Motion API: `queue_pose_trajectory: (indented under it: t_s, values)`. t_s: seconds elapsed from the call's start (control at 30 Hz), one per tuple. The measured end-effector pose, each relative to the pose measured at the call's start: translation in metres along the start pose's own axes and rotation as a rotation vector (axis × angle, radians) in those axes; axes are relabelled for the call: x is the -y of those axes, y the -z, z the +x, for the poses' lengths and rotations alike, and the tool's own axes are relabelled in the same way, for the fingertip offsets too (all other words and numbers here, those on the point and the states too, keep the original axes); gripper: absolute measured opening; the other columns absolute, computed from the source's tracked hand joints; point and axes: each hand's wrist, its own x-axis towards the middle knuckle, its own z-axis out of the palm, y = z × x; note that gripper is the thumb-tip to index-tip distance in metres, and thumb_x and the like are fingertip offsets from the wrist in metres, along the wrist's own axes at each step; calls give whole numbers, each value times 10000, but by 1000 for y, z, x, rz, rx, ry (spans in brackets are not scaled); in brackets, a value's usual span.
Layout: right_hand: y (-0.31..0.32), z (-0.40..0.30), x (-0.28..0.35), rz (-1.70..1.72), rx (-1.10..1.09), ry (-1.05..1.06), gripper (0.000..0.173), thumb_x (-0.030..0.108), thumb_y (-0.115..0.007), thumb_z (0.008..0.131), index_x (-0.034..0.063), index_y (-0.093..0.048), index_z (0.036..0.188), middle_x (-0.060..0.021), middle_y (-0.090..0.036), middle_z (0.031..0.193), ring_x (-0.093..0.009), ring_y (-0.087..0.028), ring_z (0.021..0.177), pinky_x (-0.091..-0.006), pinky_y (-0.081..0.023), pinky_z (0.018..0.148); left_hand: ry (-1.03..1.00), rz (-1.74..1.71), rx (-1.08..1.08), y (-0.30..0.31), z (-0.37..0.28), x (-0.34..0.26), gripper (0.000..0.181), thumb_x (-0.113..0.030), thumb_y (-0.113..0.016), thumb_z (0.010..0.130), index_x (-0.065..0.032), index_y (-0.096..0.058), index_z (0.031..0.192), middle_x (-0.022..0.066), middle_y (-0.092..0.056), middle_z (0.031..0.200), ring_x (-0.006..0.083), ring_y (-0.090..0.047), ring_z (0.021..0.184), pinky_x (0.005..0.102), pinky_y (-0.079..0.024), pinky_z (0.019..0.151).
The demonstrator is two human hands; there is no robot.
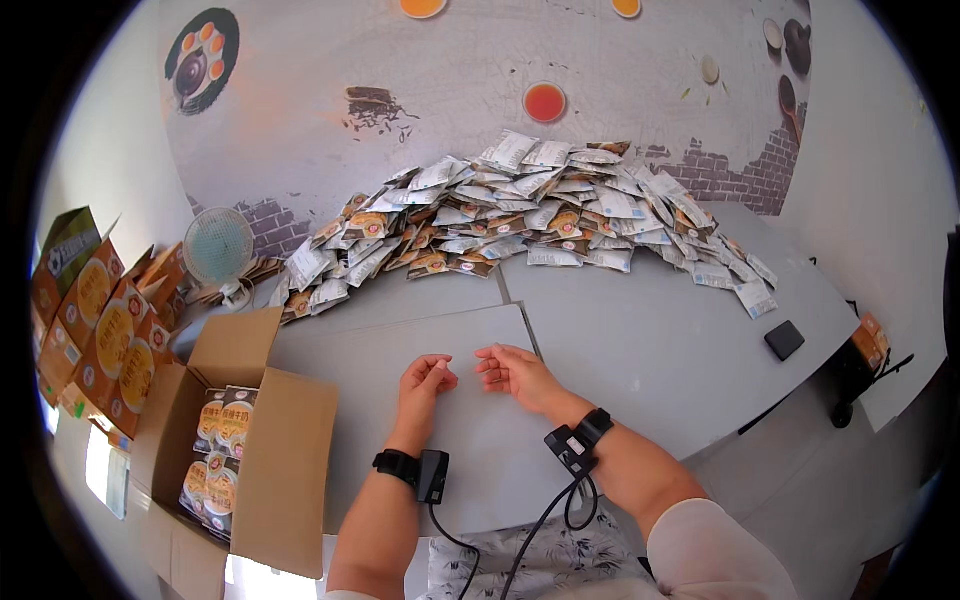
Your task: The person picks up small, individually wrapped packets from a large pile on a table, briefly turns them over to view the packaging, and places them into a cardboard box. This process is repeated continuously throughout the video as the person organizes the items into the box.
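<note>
Above the grey table (480, 487), my left hand (426, 382) is held with loosely curled fingers and nothing visible in it. A short gap separates it from my right hand (514, 375), whose fingers are apart and bent inward, also holding nothing. Beyond both hands a wide heap of small printed packets (510, 210) lies in an arc, some showing white backs and others brown fronts. To the left, an open cardboard box (289, 465) holds upright stacks of brown and white packets (221, 487).
Printed cartons (112, 322) are piled at the far left, near a small fan (219, 247). A black square object (784, 341) lies towards the table's right edge. Cables hang from devices strapped to both wrists. A printed wall stands behind the heap.
</note>
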Motion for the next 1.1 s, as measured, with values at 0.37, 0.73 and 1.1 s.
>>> queue_pose_trajectory:
  t_s: [0.37,0.73,1.1]
  values:
    - [6,43,16,-4,-166,-215,325,286,-473,927,3,-531,1076,-96,-599,957,-168,-587,857,-307,-507,766,-45,-91,-95,9,11,13,172,-178,-537,891,-23,-589,943,34,-590,734,106,-554,683,253,-463,674]
    - [76,191,35,5,-478,-106,322,212,-455,937,-82,-420,1064,-234,-555,1016,-322,-607,911,-350,-541,765,-35,-135,-93,5,15,16,162,-175,-528,893,-31,-599,913,19,-577,714,94,-551,669,242,-464,668]
    - [63,218,41,-112,-571,-181,212,145,-447,934,-61,-413,970,-183,-568,865,-300,-653,758,-280,-576,593,-28,-130,-105,1,17,19,146,-170,-551,877,-29,-589,878,7,-566,700,78,-533,651,218,-447,629]
